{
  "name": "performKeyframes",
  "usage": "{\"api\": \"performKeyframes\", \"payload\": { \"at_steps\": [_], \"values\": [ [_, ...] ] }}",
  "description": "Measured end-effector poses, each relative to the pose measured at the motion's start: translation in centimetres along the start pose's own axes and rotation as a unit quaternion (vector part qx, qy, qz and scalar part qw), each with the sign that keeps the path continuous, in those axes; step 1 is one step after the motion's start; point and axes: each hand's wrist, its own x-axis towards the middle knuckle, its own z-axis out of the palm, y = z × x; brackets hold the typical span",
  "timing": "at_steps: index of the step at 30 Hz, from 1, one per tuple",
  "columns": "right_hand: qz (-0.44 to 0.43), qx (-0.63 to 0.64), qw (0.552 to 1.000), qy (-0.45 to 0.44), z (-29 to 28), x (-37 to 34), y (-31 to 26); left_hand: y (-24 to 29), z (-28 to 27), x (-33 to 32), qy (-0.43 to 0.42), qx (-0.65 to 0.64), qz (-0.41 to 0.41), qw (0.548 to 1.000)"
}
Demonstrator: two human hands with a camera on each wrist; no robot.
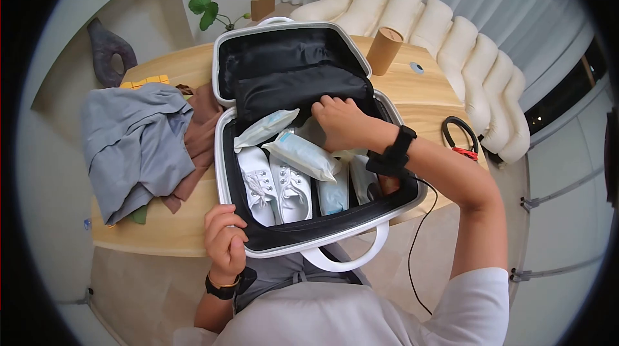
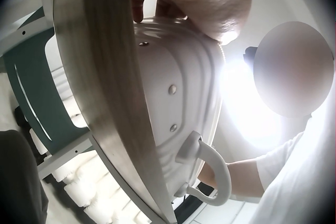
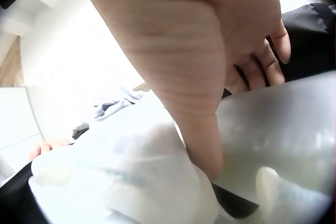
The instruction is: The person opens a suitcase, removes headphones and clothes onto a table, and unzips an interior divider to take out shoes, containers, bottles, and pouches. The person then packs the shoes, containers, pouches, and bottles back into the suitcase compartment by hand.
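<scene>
A white suitcase [image 1: 277, 239] lies wide open on a wooden desk [image 1: 155, 241], right in front of a person in a white top. The left hand [image 1: 224, 236] grips the near left corner of the case, with its fingers bent over the edge. The right hand [image 1: 340, 124] is down inside the case, near the back, with its fingers bent. Its thumb touches something shiny and see-through, but I cannot tell if the hand is pinching it. A fat white packet [image 1: 303, 156] is just beside that hand, on top of the other things. Another white packet [image 1: 267, 128] lies tilted at the back left. In the front left part sit 2 white shoes [image 1: 255, 183] with laces, side by side, toes away from the person. A blue and white packet [image 1: 334, 196] stands to the right of them. The lid [image 1: 284, 46] is black inside and tips away from the person. Gray cloth [image 1: 132, 146] and brown cloth [image 1: 203, 128] make a pile left of the case. A brown tube [image 1: 384, 54] stands behind it, and a black band [image 1: 459, 120] with something red lies on the right. Past the desk are a puffy cream sofa [image 1: 400, 11] and a green plant [image 1: 205, 8].
</scene>
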Motion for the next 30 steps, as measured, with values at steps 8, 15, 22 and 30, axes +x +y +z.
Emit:
{"api": "performKeyframes", "payload": {
  "at_steps": [8,15,22,30],
  "values": [
    [0.022,0.26,0.963,0.073,-3.5,-3.8,0.2,0.1,0.3,0.2,-0.001,0.0,-0.005,1.0],
    [0.095,0.465,0.749,0.463,-8.5,-7.3,11.0,0.2,0.4,0.2,0.006,0.013,0.001,1.0],
    [0.353,0.169,0.799,0.458,-3.2,-4.9,25.5,0.1,0.4,0.2,0.003,0.022,-0.017,1.0],
    [0.427,0.27,0.762,0.406,2.1,1.6,27.7,0.0,0.1,0.1,-0.019,0.042,-0.02,0.999]
  ]
}}
